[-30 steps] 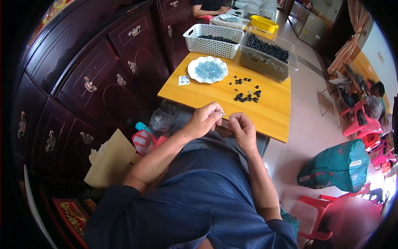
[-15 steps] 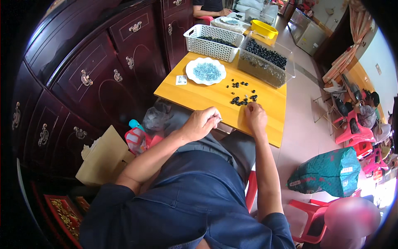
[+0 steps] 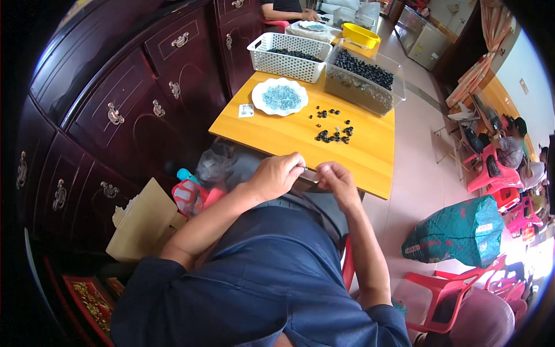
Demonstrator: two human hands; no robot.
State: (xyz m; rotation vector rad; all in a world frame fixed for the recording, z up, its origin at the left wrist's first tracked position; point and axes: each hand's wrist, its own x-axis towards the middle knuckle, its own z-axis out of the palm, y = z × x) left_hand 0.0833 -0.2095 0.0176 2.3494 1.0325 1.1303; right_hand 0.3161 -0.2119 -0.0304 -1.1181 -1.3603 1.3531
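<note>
At mid-frame, head view, I see the right hand (image 3: 338, 181) back from the black beads (image 3: 334, 137) to beside the left hand (image 3: 276, 174), which pinches a small piece (image 3: 306, 169); right grip, I can't tell. Work looks two-handed again.

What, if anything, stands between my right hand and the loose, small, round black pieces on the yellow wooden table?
Nothing visible: only yellow wooden tabletop lies between your right hand and the loose, small, round black pieces. The clear plastic bin stands beyond them, out of the way.
</note>
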